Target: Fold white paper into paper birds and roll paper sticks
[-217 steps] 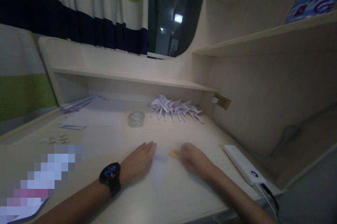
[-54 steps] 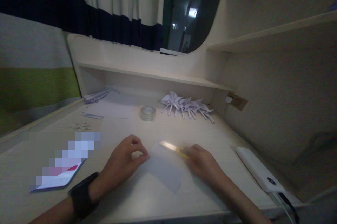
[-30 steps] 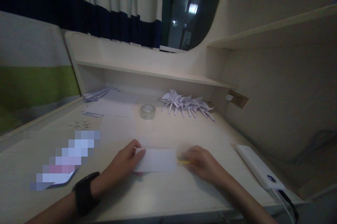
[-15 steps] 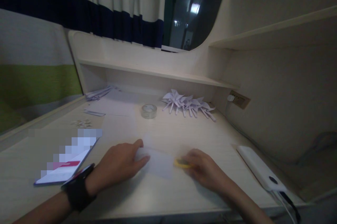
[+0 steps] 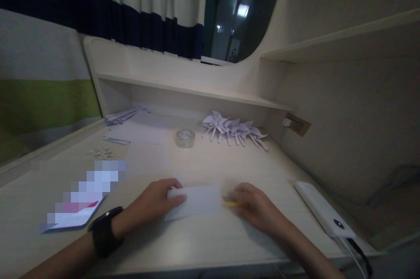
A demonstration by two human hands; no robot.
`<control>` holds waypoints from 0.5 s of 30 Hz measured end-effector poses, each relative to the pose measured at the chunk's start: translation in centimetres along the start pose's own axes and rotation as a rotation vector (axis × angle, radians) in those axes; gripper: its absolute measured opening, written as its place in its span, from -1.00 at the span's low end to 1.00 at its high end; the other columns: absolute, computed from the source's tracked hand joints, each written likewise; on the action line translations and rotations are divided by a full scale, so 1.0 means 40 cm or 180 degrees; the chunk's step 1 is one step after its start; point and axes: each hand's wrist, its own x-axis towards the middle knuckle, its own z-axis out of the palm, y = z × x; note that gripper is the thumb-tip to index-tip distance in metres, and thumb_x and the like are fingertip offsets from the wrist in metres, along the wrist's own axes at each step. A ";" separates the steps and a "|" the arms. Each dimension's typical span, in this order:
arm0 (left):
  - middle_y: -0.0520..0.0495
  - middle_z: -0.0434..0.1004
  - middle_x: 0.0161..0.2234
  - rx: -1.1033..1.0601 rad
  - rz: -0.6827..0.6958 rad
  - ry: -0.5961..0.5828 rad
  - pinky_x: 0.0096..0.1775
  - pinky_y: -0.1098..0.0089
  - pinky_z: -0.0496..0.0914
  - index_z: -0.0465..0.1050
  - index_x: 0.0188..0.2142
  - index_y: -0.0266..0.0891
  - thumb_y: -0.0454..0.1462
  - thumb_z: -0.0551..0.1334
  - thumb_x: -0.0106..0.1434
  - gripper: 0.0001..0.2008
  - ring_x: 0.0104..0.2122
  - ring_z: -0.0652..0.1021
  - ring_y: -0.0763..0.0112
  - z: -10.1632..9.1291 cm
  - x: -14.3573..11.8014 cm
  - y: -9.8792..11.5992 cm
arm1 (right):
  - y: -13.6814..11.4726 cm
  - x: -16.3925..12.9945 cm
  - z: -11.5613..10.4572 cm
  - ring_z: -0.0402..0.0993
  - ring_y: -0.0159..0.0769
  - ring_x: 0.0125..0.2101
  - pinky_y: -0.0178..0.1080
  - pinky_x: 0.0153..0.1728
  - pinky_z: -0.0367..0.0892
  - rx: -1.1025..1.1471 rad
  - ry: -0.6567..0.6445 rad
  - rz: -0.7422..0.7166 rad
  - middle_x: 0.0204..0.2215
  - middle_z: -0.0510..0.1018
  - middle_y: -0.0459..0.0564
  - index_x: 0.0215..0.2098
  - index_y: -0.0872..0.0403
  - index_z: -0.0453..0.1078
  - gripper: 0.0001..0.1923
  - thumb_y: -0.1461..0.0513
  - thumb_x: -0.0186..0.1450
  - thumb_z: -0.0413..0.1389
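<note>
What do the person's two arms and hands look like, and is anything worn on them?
Both forearms are bare, with no sleeves in view and no gloves. The left hand has a black watch with a wide black band on its wrist. The right hand wears nothing that shows: no watch, no ring. The dim light hides finer detail.
</note>
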 end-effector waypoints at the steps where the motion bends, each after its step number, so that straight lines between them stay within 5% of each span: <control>1: -0.14 0.58 -0.26 0.0325 0.0110 0.0198 -0.21 0.20 0.38 0.47 -0.16 -0.21 0.00 0.15 0.22 -0.63 -0.27 0.55 0.12 -0.004 -0.008 0.007 | 0.003 -0.001 0.002 0.37 -0.23 -0.22 -0.20 -0.18 0.28 0.0013 -0.0009 0.0012 -0.23 0.46 0.05 -0.09 0.03 0.47 -0.71 0.33 0.23 0.10; 5: -0.21 0.39 0.08 0.1215 0.1021 0.0567 0.09 0.03 0.20 0.35 0.08 -0.18 -0.12 0.16 0.25 -0.58 0.10 0.34 0.01 -0.015 -0.013 0.038 | 0.003 -0.004 0.010 0.37 -0.24 -0.24 -0.21 -0.21 0.28 0.0021 -0.0046 -0.0010 -0.24 0.46 0.05 -0.07 0.02 0.46 -0.71 0.31 0.25 0.09; 9: 0.02 0.18 0.25 0.1360 0.2000 -0.0049 0.22 0.00 -0.05 0.21 0.19 0.02 -0.16 0.06 0.35 -0.58 0.27 0.07 0.10 0.011 0.038 0.035 | -0.007 -0.002 0.013 0.35 -0.23 -0.23 -0.20 -0.19 0.27 -0.0052 -0.0047 -0.0072 -0.24 0.45 0.04 -0.06 0.02 0.45 -0.70 0.33 0.25 0.08; 15: 0.04 0.06 0.29 0.1329 0.1833 -0.0429 0.21 -0.07 -0.07 0.03 0.26 0.14 -0.06 -0.09 0.41 -0.55 0.27 0.06 0.06 0.069 0.087 -0.018 | -0.015 -0.006 0.018 0.35 -0.24 -0.24 -0.22 -0.20 0.26 -0.0073 -0.0119 -0.0037 -0.25 0.45 0.03 -0.08 0.04 0.45 -0.72 0.32 0.24 0.09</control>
